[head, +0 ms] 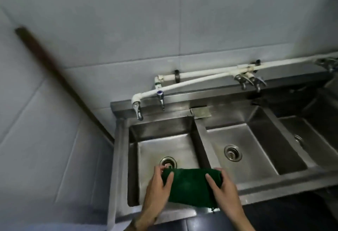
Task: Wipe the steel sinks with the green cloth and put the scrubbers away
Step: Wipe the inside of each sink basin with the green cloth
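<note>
I hold a folded dark green cloth (190, 187) stretched between both hands over the front of the left steel sink (157, 148). My left hand (158, 188) grips its left end, and my right hand (222, 188) grips its right end. The cloth hangs above the front rim, just in front of the left sink's drain (167, 162). A middle sink (243, 145) with its own drain lies to the right, and a third sink (307, 139) is at the far right. A flat scrubber-like pad (200, 112) rests on the back ledge between the left and middle sinks.
White pipes (192, 82) with several taps run along the tiled wall behind the sinks. A brown wooden handle (60, 82) leans diagonally against the left wall, ending near the sink unit's left edge.
</note>
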A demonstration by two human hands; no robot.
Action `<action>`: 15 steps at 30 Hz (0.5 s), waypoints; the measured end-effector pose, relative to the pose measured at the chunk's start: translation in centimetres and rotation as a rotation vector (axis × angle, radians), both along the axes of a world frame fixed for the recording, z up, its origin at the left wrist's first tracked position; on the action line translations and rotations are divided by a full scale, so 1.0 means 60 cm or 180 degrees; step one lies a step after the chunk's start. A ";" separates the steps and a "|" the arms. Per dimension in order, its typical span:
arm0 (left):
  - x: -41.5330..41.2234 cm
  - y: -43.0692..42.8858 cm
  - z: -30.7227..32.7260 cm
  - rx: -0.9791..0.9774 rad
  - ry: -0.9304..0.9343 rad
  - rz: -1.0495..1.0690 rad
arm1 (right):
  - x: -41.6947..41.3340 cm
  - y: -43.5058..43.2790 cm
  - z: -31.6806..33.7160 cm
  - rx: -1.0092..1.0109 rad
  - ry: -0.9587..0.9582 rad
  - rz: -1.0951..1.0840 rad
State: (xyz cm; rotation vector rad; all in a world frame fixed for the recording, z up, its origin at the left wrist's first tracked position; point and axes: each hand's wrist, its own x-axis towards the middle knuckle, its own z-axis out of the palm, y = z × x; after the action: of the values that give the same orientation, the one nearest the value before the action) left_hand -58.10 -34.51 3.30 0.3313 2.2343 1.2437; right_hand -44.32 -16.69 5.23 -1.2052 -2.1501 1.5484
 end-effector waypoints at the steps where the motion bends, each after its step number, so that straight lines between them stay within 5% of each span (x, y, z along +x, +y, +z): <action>1: -0.018 -0.017 -0.011 -0.0061 -0.0061 0.0011 | -0.029 -0.008 -0.012 -0.0019 -0.0035 0.0140; 15: -0.254 -0.028 -0.250 -0.0684 -0.0642 0.0579 | -0.383 0.031 -0.291 0.0018 -0.0604 0.1205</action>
State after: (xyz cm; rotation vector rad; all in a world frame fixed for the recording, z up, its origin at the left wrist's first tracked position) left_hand -73.32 -36.19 -11.70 -0.0784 2.2321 1.0601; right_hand -67.30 -14.85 -12.24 -1.0214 -2.6273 1.6195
